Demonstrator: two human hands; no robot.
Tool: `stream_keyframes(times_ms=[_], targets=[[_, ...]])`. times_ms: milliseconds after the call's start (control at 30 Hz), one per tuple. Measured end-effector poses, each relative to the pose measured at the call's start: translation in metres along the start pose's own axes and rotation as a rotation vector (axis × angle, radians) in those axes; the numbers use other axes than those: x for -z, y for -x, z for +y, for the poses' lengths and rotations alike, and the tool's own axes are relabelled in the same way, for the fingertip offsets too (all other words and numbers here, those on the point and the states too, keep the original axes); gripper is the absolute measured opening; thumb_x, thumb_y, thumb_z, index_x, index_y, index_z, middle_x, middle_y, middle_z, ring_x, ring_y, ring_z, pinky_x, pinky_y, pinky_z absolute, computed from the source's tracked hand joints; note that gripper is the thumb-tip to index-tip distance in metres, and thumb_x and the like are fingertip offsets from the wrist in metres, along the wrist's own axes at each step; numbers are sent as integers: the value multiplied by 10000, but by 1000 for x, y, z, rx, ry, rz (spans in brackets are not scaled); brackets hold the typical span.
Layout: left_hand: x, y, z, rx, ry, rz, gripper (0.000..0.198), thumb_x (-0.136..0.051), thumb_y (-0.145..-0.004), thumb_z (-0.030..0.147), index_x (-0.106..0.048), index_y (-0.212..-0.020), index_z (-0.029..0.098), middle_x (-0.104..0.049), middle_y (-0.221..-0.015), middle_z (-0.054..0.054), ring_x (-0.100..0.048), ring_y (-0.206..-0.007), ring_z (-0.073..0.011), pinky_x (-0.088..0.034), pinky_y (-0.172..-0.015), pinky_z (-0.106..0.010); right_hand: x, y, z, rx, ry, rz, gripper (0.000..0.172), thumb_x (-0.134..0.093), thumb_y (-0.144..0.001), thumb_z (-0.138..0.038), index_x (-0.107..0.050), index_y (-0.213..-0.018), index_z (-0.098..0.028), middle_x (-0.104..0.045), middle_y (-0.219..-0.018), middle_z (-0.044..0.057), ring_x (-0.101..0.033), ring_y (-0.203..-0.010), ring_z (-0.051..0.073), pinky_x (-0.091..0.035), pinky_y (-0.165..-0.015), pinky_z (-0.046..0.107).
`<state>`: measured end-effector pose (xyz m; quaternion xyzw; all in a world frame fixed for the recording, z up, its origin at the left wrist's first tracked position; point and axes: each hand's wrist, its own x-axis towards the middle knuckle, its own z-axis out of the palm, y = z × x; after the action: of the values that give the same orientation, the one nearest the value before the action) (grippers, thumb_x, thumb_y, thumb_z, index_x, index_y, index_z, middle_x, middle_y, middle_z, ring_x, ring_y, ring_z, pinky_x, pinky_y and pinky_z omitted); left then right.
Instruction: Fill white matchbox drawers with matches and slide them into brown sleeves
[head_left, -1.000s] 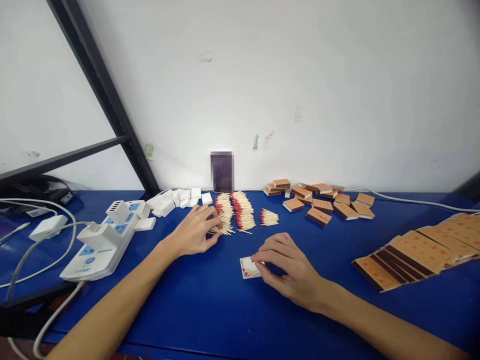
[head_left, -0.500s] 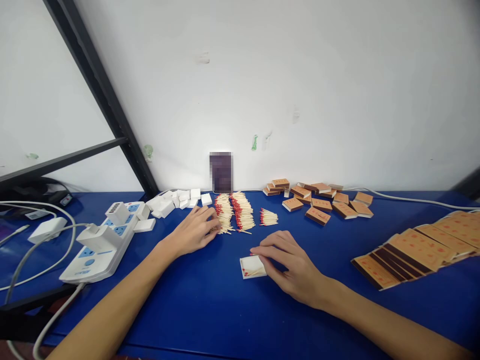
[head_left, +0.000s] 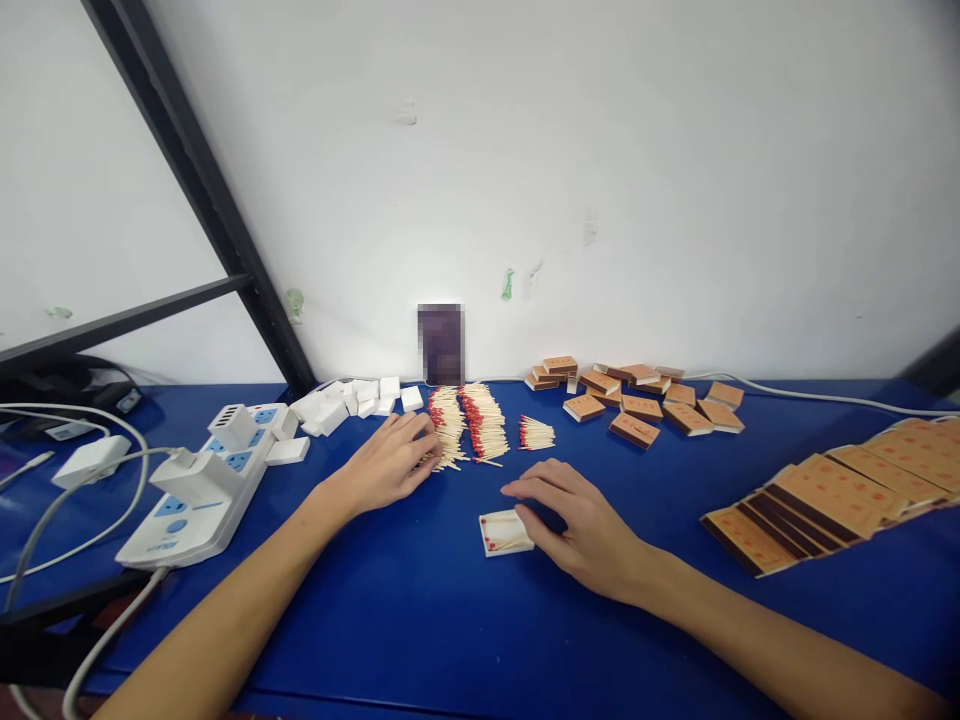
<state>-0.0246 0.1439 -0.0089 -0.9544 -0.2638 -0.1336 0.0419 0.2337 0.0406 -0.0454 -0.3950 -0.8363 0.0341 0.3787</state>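
Thumb away from forefinger, held the bare right hand [head_left: 581, 530] at the right end of a shallow white rectangular tray [head_left: 502, 533] with a few red-headed wooden matches [head_left: 510, 546] inside. Curled the bare left hand [head_left: 391, 462], well apart from the right, over the left side of two thick rows of pale red-tipped matchsticks [head_left: 487, 428]; could not tell of any grip there. Saw beyond a small matchstick fan [head_left: 538, 434], scattered orange-brown cardboard matchboxes [head_left: 634, 431] and piled white rectangular boxes [head_left: 327, 412].

The matches [head_left: 491, 428] are pale and red-tipped, the tray [head_left: 504, 531] white
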Motion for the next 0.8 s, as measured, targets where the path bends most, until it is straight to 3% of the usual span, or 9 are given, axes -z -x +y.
stream_keyframes(times_ms=[167, 267, 400, 500, 600, 800], targets=[[0, -7, 33, -40, 76, 82, 181, -409, -983, 249, -575, -966, 179, -603, -973, -64, -532, -894, -191, -394, -834, -344, -8, -3, 3, -33, 20, 87, 151, -550, -917, -196, -610, -1055, -202, -654, -798, 27, -589, -747, 176, -458, -703, 326], [-2, -11, 56, -154, 89, 82, 192, -420, -981, 242, -589, -922, 172, -639, -891, -47, -551, -844, -177, -404, -801, -322, -9, -3, 1, 11, 48, 56, 64, -561, -927, -225, -619, -943, -204, -652, -779, 19, -564, -708, 160, -413, -672, 311], [-6, -10, 67, -227, 144, 133, 199, -445, -980, 240, -609, -898, 163, -655, -838, -39, -560, -780, -156, -417, -760, -299, -8, -2, -2, 51, 41, 9, 112, -529, -948, -213, -601, -864, -195, -640, -752, 11, -539, -684, 141, -356, -655, 305], [-6, -7, 60, -243, 220, 168, 144, -495, -962, 252, -612, -973, 170, -667, -896, -35, -573, -821, -151, -426, -787, -289, -5, -2, -3, 44, 19, -18, 87, -533, -931, -186, -577, -856, -193, -634, -749, 1, -519, -680, 137, -339, -665, 306], [-5, -6, 43, -168, 175, 176, 164, -541, -922, 286, -608, -1015, 170, -657, -957, -47, -577, -879, -177, -425, -824, -321, 2, -1, -3, 12, -8, -64, 67, -532, -903, -162, -556, -851, -197, -633, -771, 3, -514, -700, 141, -344, -701, 317], [-5, -3, 7, 9, -34, 16, 188, -533, -891, 320, -633, -959, 176, -579, -1008, -86, -529, -906, -225, -410, -817, -371, 13, 0, -2, -79, 20, -172, 43, -532, -886, -197, -545, -847, -209, -620, -818, 18, -524, -741, 165, -365, -739, 341]])
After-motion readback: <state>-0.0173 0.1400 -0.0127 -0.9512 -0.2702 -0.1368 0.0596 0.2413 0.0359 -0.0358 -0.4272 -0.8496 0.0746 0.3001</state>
